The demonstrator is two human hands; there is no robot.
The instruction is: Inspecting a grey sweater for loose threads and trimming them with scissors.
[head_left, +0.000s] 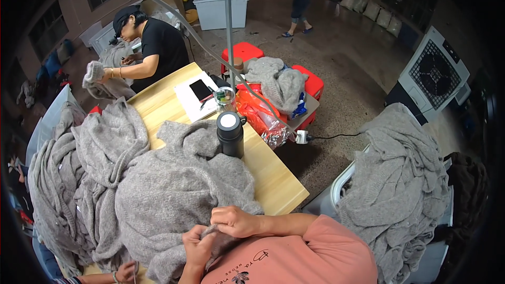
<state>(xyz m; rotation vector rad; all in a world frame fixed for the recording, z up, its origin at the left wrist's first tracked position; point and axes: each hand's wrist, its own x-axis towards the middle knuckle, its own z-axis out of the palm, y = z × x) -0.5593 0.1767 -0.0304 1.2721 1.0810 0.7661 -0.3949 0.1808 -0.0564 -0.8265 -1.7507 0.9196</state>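
A fuzzy grey knitted garment point(173, 194) lies bunched across the near part of the table and reaches up to my chest. Its near edge is pinched in my left hand point(197, 246), whose fingers are closed. Just beside and a little above it, my right hand point(233, 221) is curled in a fist around the same edge. A small fold of the knit shows between the two hands. Whatever lies inside the fists is hidden. More grey knitwear point(58, 179) is heaped on the left, touching the garment.
Behind the garment stand a black flask point(230, 135), a glass jar point(225, 99) and a phone point(200, 90) on paper. Grey knits overfill a bin point(336, 192) at right. A co-worker's hand point(126, 272) is at lower left; another person point(160, 44) handles knitwear across the table point(281, 181).
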